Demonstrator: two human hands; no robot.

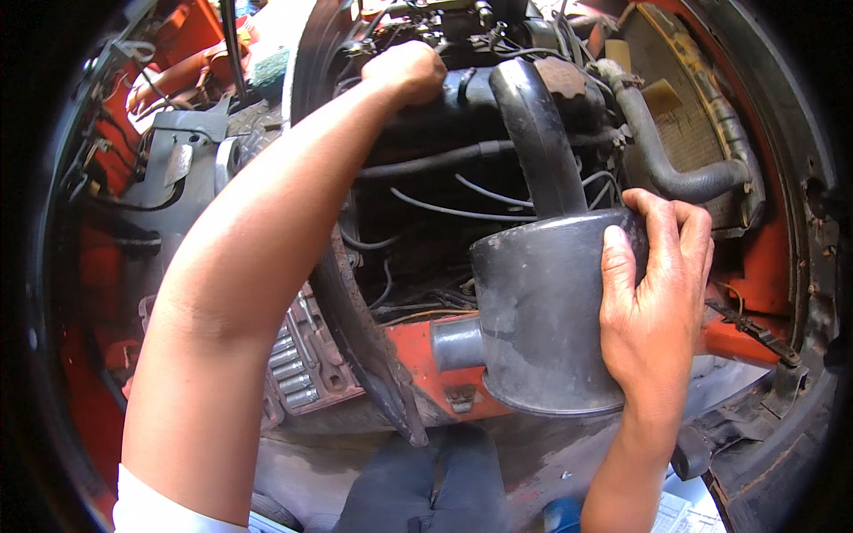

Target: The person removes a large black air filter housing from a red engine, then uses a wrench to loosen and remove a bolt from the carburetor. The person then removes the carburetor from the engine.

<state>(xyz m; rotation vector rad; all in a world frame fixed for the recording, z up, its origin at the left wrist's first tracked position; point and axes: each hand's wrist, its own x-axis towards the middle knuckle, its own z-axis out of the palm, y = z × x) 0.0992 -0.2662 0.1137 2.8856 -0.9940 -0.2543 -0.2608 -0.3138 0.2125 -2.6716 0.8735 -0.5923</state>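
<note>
Right hand (pixel 662 302) on a big black can (pixel 551 311)

The can sits under a fat black pipe (pixel 538 142). The thumb (pixel 617 258) lies on its near side, and the spread fingers (pixel 665 226) hold its right edge. The left hand (pixel 406 71) is curled by the engine (pixel 462 27); I can't tell what it holds.

I cannot see the fingertips of the left hand (pixel 409 73), which is curled among the engine parts (pixel 466 25); what they touch is hidden from me; the right hand (pixel 657 280) covers one side of the black canister (pixel 546 311), whose underside I cannot see; the left forearm (pixel 235 275) blocks part of the socket set (pixel 298 360); the lower edge cuts off the white sleeve (pixel 169 505), a blue object (pixel 562 515) and some papers (pixel 689 513).
</note>
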